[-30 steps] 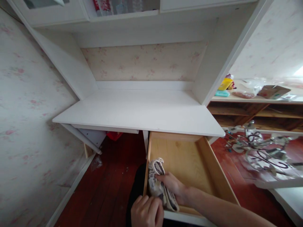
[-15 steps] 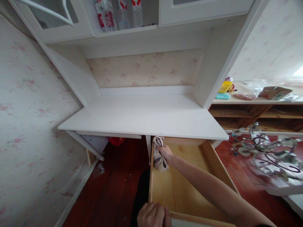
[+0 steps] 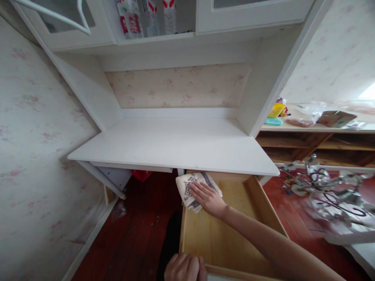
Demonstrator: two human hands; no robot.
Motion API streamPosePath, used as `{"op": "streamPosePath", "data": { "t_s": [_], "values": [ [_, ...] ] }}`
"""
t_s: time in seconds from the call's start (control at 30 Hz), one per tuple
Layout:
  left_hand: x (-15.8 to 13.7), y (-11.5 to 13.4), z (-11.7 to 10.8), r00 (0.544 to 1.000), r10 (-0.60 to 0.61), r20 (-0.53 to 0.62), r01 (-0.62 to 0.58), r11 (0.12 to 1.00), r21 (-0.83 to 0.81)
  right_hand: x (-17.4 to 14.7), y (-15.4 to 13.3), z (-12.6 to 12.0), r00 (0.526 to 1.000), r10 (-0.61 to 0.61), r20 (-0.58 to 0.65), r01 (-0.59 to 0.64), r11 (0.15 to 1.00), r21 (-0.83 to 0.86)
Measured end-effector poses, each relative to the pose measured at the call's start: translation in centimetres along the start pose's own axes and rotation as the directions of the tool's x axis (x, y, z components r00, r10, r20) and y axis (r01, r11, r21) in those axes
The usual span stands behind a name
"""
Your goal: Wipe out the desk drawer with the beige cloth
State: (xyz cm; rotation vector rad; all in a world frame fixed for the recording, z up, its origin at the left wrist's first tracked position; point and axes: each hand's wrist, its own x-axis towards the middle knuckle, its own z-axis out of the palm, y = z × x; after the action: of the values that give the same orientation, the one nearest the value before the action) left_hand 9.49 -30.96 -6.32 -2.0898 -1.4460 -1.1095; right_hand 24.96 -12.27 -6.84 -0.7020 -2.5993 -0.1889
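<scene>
A wooden drawer (image 3: 216, 234) is pulled out below the white desk (image 3: 175, 140). My left hand (image 3: 184, 268) is curled over the near left corner of its front panel, gripping it. Flat on a folded white cloth (image 3: 187, 185) with dark print and a grey stripe lies my right hand (image 3: 208, 199), fingers stretched out. That cloth drapes over the far end of the drawer's left side wall, hanging a little past it on the outer side. The bare drawer bottom shows beneath my right forearm.
Above the desk is a white hutch with plastic bottles (image 3: 152, 19) in its middle compartment. A metal chandelier (image 3: 331, 187) sits to the right, near a low wooden shelf unit (image 3: 287, 139) holding bags and a box. Something red (image 3: 141, 175) lies under the desk.
My right hand has gone from grasping the bunched cloth inside the drawer's left wall to lying flat on it, spread over the wall's top. My left hand keeps its hold.
</scene>
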Motion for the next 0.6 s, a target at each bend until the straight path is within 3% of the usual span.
{"op": "streamPosePath", "data": {
  "t_s": [0.13,0.27,0.43,0.6],
  "values": [
    [0.0,-0.1,-0.1,1.0,-0.001,-0.026,0.002,1.0,0.014,-0.5,2.2,4.0,1.0,0.002,0.009,0.0,0.987,-0.164],
    [0.0,0.0,-0.2,1.0,0.003,0.023,-0.004,1.0,0.031,-0.2,3.1,6.2,0.97,0.099,0.22,-0.058,0.981,-0.188],
    [0.2,0.0,-0.5,1.0,0.001,0.016,-0.002,0.999,0.054,-0.7,3.7,5.2,0.931,0.188,0.314,-0.119,0.967,-0.226],
    [0.7,0.2,-1.3,0.995,0.025,0.098,-0.031,0.998,0.061,-3.3,5.6,2.0,0.869,0.289,0.403,-0.191,0.945,-0.266]
  ]
}}
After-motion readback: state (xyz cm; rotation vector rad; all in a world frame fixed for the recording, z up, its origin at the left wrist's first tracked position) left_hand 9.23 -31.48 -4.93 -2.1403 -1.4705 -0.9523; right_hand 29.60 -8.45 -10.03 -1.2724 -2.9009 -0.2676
